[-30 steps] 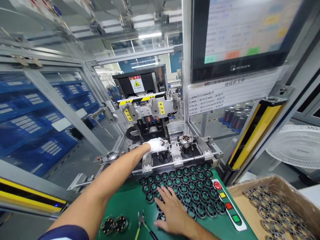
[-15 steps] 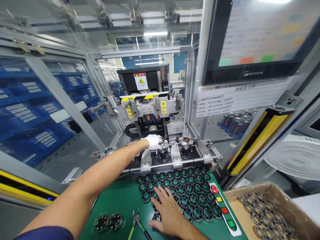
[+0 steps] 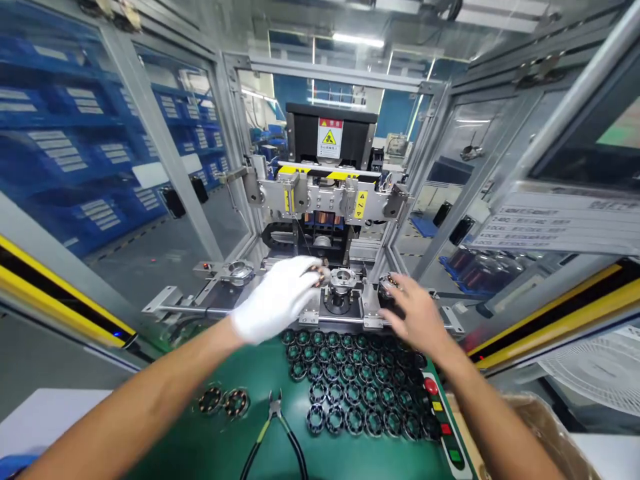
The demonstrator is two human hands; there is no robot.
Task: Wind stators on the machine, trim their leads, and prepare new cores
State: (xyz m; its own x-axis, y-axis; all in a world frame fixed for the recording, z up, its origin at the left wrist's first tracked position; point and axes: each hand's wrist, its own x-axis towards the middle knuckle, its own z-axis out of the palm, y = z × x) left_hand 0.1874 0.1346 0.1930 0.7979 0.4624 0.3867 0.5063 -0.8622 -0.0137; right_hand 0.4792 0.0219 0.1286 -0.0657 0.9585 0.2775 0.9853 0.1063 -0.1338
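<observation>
My left hand, in a white glove, is closed on a copper-wound stator held just left of the middle fixture. That metal fixture has nothing seated in its round top. My bare right hand is at the right-hand fixture, thumb and fingers apart; its fingertips partly hide that fixture, and I cannot tell whether they touch it. In front of both hands, black stator rings lie in rows on the green mat.
Two wound stators and pliers lie on the mat's left half. A button strip runs along its right edge. Behind the fixtures stands the winding machine. Yellow-black posts flank me. Another fixture is at far left.
My left hand has lifted the wound stator off the middle fixture, leftward. My right hand has moved from the black rings up to the right-hand fixture. The view has turned right.
</observation>
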